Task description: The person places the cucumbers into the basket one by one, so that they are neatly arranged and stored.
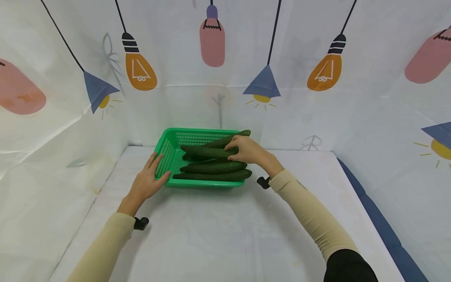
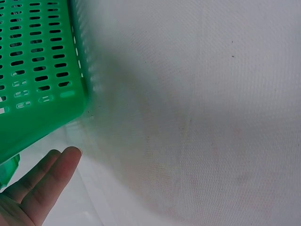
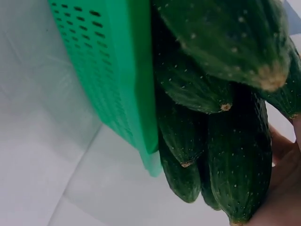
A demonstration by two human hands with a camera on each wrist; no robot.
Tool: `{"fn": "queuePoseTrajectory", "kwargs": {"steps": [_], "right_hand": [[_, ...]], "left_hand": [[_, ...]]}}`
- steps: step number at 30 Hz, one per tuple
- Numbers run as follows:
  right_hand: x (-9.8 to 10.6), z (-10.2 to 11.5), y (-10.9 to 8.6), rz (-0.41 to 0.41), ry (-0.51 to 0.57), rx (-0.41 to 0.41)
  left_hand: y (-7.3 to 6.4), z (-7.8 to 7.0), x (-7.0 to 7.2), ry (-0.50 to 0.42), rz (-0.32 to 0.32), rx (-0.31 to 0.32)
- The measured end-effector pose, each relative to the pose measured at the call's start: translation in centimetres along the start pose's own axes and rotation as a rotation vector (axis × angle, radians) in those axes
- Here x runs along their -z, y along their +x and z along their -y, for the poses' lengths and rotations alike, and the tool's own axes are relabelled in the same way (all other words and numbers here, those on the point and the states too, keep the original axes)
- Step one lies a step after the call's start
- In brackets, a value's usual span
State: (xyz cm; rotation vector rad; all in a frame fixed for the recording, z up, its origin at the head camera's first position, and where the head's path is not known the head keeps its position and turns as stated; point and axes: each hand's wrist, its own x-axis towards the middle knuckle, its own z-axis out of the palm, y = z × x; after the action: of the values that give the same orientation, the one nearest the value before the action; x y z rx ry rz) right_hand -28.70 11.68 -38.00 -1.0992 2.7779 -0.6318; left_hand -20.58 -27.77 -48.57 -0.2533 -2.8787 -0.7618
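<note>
A green plastic basket [image 1: 165,147] with slotted walls stands at the back of the table, several dark green cucumbers [image 1: 213,167] lying in its right part. My right hand [image 1: 248,150] pinches the right end of one cucumber [image 1: 208,151] between thumb and fingers, above the others. In the right wrist view several cucumber ends [image 3: 237,155] hang over the basket's rim [image 3: 136,70], and that hand [image 3: 282,183] is partly hidden behind them. At the basket's left side is my left hand [image 1: 146,184], fingers spread and fairly straight, against the rim.
A white cloth covers the table [image 1: 211,231]. Directly behind the basket hangs a white curtain [image 1: 176,105] printed with lamps, and it continues along both sides. Dark blue material [image 1: 373,219] runs along the table's right edge.
</note>
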Motion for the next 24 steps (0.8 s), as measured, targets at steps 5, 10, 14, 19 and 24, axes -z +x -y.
{"fn": "queuePoseTrajectory", "kwargs": {"steps": [5, 10, 14, 19, 24], "right_hand": [[0.30, -0.20, 0.18, 0.045, 0.032, 0.017], [0.74, -0.15, 0.13, 0.080, 0.042, -0.002], [0.86, -0.11, -0.03, 0.063, 0.033, -0.005], [0.72, 0.05, -0.25, 0.028, 0.034, -0.031], [0.51, -0.09, -0.79, 0.017, 0.080, -0.040]], "left_hand": [[0.03, -0.01, -0.02, 0.003, -0.006, 0.001], [0.01, -0.08, 0.03, 0.005, -0.006, -0.004], [0.02, -0.22, 0.04, 0.006, -0.009, -0.008], [0.08, -0.19, -0.03, 0.003, -0.014, -0.016], [0.03, -0.02, -0.13, 0.000, -0.011, -0.012]]}}
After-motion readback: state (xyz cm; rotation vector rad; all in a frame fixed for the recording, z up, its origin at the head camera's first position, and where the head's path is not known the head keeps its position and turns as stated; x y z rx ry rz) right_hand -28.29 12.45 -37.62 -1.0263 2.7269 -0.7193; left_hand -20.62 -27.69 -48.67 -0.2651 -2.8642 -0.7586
